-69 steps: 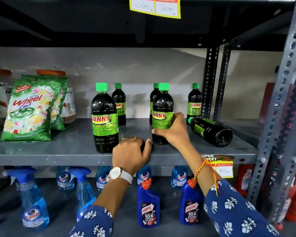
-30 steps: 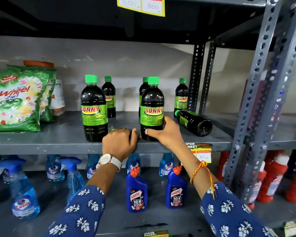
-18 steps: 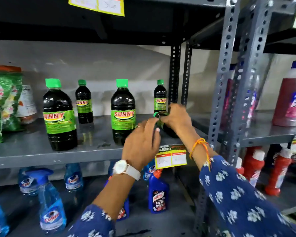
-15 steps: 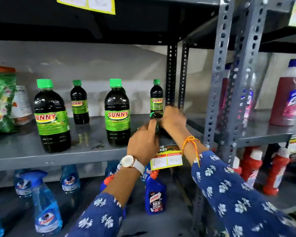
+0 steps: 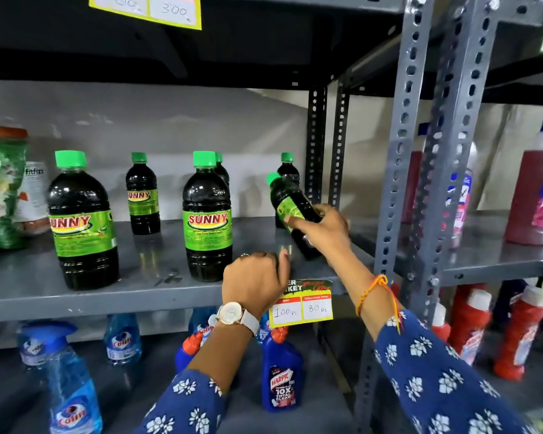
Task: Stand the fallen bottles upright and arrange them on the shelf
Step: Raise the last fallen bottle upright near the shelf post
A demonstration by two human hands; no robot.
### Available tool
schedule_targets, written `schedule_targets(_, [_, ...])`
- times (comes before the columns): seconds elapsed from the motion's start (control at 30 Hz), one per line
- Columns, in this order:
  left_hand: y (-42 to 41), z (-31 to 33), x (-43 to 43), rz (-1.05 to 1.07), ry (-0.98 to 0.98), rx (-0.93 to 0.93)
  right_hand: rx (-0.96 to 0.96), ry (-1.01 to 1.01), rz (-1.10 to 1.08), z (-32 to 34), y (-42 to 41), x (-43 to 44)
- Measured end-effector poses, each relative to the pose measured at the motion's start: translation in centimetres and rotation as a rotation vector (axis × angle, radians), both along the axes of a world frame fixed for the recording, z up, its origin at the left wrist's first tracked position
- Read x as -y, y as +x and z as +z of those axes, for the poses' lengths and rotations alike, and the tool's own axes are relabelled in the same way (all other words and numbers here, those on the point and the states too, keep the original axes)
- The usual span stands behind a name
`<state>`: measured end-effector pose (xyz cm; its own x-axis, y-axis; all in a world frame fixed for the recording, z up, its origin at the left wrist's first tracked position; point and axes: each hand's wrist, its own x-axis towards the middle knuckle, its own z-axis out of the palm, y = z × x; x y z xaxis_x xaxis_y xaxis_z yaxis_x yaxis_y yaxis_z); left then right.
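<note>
Here the right hand (image 5: 318,228) wraps the lower body of a small Sunny bottle (image 5: 290,211), tilted with its green cap up and leftward, seemingly mid-way to standing; whether its base touches the grey metal shelf (image 5: 145,286) I cannot tell. The left hand (image 5: 254,281), loosely curled and holding nothing, rests at the shelf edge, probably for balance. Left of the tilted bottle stand other Sunny bottles; just behind it another stands before the slotted upright (image 5: 315,145).

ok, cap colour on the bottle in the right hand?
Green cap, clearest in the head view.
</note>
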<state>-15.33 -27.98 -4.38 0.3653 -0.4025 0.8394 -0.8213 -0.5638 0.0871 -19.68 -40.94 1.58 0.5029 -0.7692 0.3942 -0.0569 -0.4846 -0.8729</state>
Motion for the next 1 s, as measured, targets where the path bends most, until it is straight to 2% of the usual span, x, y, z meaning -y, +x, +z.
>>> schedule_targets(0.03, [0.0, 0.0, 0.0, -0.004, -0.011, 0.007, 0.099, 0.044, 0.046, -0.3, -0.2, 0.0])
schedule_targets(0.1, [0.0, -0.1, 0.0, -0.003, -0.017, 0.008, 0.174, 0.066, 0.118, -0.8, -0.6, 0.1])
schedule_targets(0.33, [0.0, -0.1, -0.1, -0.012, -0.011, -0.007, 0.125, 0.184, 0.342, -1.5, -2.3, 1.1])
schedule_targets(0.53, [0.0, -0.2, 0.0, 0.002, 0.004, 0.0, 0.071, 0.151, 0.352, -2.1, -2.5, 0.7])
schedule_targets(0.8, [0.1, -0.3, -0.1, -0.002, 0.012, 0.026, 0.114, -0.127, 0.012, -1.0, -1.6, -0.7])
schedule_targets(1.0, [0.1, -0.5, 0.0, -0.014, -0.015, 0.041, 0.13, 0.087, 0.234, -0.3, -3.1, -0.1])
